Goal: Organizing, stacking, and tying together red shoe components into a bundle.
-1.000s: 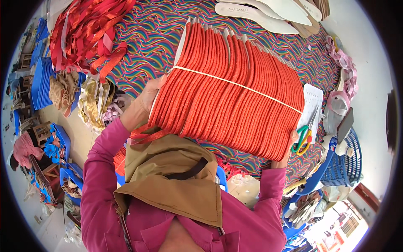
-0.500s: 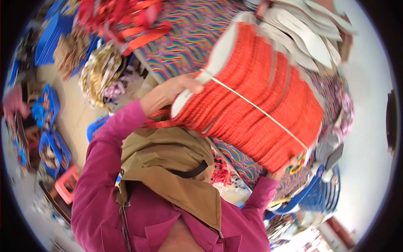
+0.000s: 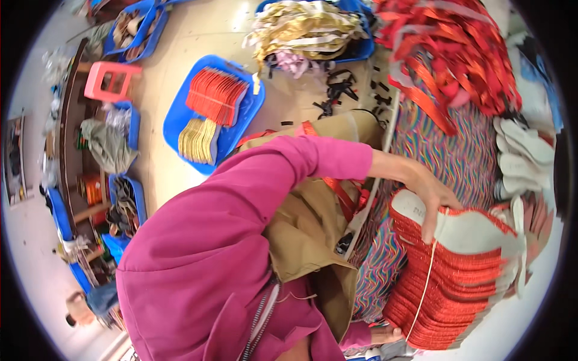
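A thick stack of red glittery shoe insoles (image 3: 445,295) with pale undersides is tied round with a thin white cord. It lies over the cloth-covered table on my right. My left hand (image 3: 428,191) is closed on its far end, thumb and fingers over the pale top insole beside the cord. At the near end, low in the picture, my right hand (image 3: 385,334) is against the stack; most of its fingers are hidden beneath or behind it.
Red straps (image 3: 451,54) are heaped on the patterned cloth (image 3: 436,141); pale insoles (image 3: 524,156) lie at its right. On the floor stand a blue basket (image 3: 174,123) with red and gold bundles, a gold-strap basket (image 3: 355,51) and a red stool (image 3: 111,81).
The tied stack has moved from in front of me down to the right, turning so its pale end faces up. My view has swung left, bringing the floor baskets into sight.
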A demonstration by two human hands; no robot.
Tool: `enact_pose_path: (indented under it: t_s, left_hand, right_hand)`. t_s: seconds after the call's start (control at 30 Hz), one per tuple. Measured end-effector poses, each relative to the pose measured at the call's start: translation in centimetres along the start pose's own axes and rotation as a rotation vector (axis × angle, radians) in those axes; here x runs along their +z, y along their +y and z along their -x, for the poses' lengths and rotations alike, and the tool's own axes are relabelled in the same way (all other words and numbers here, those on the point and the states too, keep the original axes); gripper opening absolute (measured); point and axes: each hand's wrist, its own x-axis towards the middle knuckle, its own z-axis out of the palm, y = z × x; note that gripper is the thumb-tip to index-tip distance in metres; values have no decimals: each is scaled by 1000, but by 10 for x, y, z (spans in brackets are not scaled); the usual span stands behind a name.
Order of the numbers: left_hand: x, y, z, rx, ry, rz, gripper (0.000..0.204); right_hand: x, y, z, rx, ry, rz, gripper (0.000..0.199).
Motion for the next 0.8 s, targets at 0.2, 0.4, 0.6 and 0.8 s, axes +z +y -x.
enact_pose_path:
  t_s: [0.2,0.4,0.6,0.8]
  left_hand:
    - [18,22,55,84,146,166,67]
    - [21,31,129,74,318,148,68]
    - [29,20,216,14,419,388,61]
    - [65,4,294,72,753,859,59]
  right_hand:
    - [25,-5,-54,-27,-235,40,80]
    - [100,24,-97,-233,-95,111,83]
    - [206,11,-152,-216,312,269,83]
    - [370,21,-212,134,655,471,82]
